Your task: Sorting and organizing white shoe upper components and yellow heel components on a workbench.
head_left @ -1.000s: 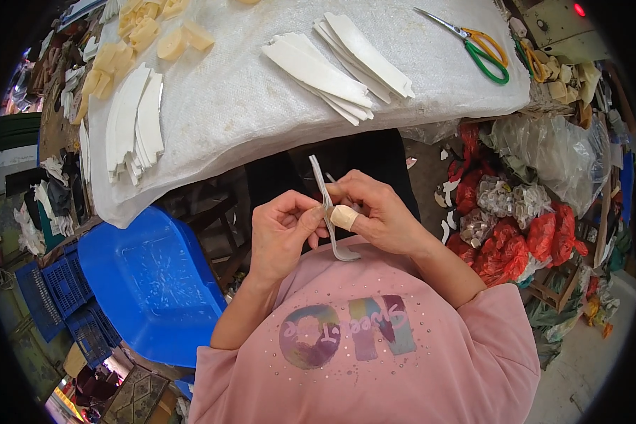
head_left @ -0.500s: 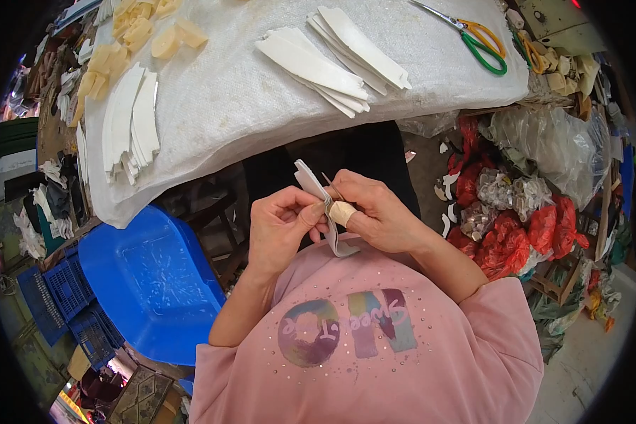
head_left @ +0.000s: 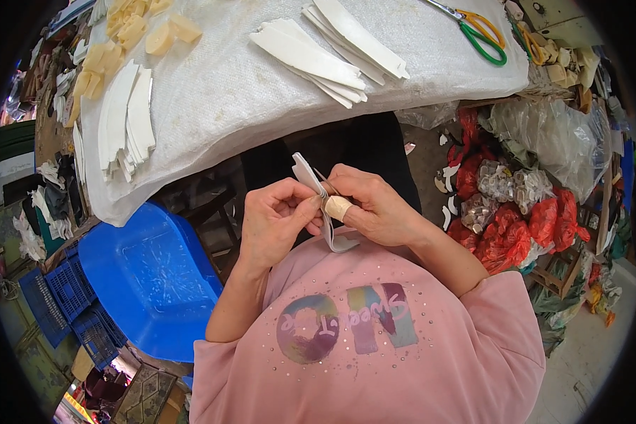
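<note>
In front of my chest, my left hand (head_left: 274, 220) pinches a folded white strip (head_left: 304, 172) of thin, flexible-looking sheet. One end of the strip rises above the fingers, and the other curls down by my shirt. My right hand (head_left: 378, 205) is closed beside it, with a beige wrap (head_left: 337, 207) around the thumb. A thin, dark, pointed metal tool (head_left: 321, 174) sticks out from the right fingers against the strip's edge. Most of that tool is hidden, so its kind does not show.
Stacks of white strips (head_left: 307, 60) lie on the white-covered table (head_left: 205, 92), with beige rolled pieces (head_left: 173, 34) and scissors (head_left: 482, 35). At left stand a blue tub (head_left: 152, 275) and blue crates (head_left: 63, 283). Red plastic bags (head_left: 503, 237) are heaped at right.
Both hands have shifted slightly left and up in the picture, still holding the strip. The right fingers and the metal tool have moved slightly along its edge. The table view has shifted a little too.
</note>
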Motion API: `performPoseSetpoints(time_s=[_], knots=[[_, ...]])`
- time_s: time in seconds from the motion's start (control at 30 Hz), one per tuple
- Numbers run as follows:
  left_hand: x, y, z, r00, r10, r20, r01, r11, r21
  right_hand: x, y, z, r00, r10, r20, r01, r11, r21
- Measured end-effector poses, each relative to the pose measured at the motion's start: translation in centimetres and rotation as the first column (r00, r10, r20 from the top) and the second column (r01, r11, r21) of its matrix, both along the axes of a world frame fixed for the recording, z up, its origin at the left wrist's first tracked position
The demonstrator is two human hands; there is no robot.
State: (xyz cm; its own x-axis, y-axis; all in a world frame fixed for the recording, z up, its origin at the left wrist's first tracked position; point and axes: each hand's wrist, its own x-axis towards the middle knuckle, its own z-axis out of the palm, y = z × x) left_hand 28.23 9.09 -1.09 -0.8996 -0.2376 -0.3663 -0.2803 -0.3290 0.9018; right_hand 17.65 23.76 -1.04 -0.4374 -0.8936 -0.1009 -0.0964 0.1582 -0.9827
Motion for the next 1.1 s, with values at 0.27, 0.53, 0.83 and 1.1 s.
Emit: performPoseSetpoints(time_s=[0.27,0.53,0.83,1.1], knots=[[0.4,-0.2,-0.6,0.998,0.038,0.056,-0.043,0.995,0.085,0.1,-0.1,-0.3,0.995,0.015,0.094,-0.015,1.0,0.001],[0.6,0.6,-0.7,0.992,0.122,-0.008,-0.121,0.991,0.06,0.5,-0.1,-1.4,0.978,-0.047,0.201,0.062,0.996,-0.068],[-0.2,0.5,-0.7,0.941,0.33,-0.074,-0.3,0.915,0.269,0.6,-0.3,-0.3,0.841,-0.329,0.43,0.294,0.944,0.147],[-1.9,2.2,-0.6,0.92,0.352,-0.171,-0.332,0.934,0.132,0.5,-1.3,0.3,0.936,-0.269,-0.228,0.272,0.962,-0.021]])
